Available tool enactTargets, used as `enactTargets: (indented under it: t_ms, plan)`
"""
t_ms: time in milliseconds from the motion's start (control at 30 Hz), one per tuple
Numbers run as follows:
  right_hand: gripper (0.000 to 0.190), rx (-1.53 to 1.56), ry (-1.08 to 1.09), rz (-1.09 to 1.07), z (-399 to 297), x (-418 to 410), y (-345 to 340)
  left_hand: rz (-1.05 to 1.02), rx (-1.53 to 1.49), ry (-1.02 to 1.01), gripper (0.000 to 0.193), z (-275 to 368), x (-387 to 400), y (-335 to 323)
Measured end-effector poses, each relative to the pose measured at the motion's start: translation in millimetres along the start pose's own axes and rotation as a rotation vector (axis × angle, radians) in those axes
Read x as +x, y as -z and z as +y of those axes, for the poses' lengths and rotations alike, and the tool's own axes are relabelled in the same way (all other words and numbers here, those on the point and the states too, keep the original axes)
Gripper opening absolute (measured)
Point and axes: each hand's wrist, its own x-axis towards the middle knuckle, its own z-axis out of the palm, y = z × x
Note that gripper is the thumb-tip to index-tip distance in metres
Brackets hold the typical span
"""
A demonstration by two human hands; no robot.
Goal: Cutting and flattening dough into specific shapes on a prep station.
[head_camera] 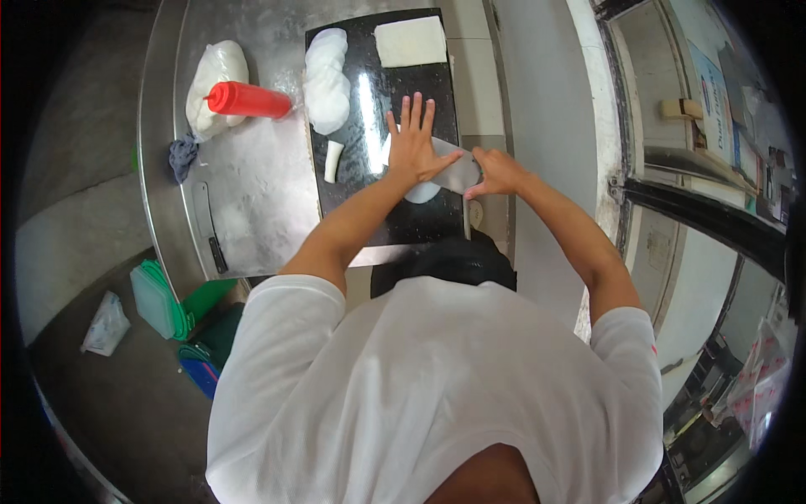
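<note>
My left hand [412,148] lies flat with its fingers spread. Its palm and thumb rest on a flat grey plate [456,165], which could be a wide blade or a stiff sheet. The thumb and fingers of my right hand [497,172] grip the plate's right end, near the board's edge. A thin white dough round [422,192] shows partly from under the plate, and another white edge shows left of my left hand. Farther left on the black board [409,227] lies a short white dough roll [334,161]. Beyond it stretches an overlapping row of thin white rounds [327,82].
A folded white cloth [410,41] lies at the board's far end. On the steel table [252,208] are a red squeeze bottle [249,100], a bag of white dough [217,69], a dark rag [182,157] and a knife [211,227]. Green lidded containers [160,302] stand below, left.
</note>
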Motion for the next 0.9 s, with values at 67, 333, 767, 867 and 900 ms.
enactTargets:
  t_ms: [67, 333, 767, 867, 900]
  plan:
    - [0.092, 0.008, 0.051, 0.038, 29, -1, 3, 0.0, -0.007, -0.022, 0.114, 14, 0, 0]
    - [0.088, 0.067, 0.02, 0.028, -16, 11, -7, -0.033, 0.066, -0.107, 0.118, -30, 14, 0]
    - [0.056, 0.141, -0.167, 0.184, -14, 54, 65, 0.281, 0.082, -0.242, 0.095, -31, 74, 24]
    - [0.048, 0.321, -0.296, 0.252, -25, 39, 54, -0.014, -0.105, -0.63, 0.086, -43, 54, 38]
    - [0.048, 0.472, -0.358, 0.244, -36, 28, 44, -0.284, -0.272, -0.859, 0.086, -49, 43, 40]
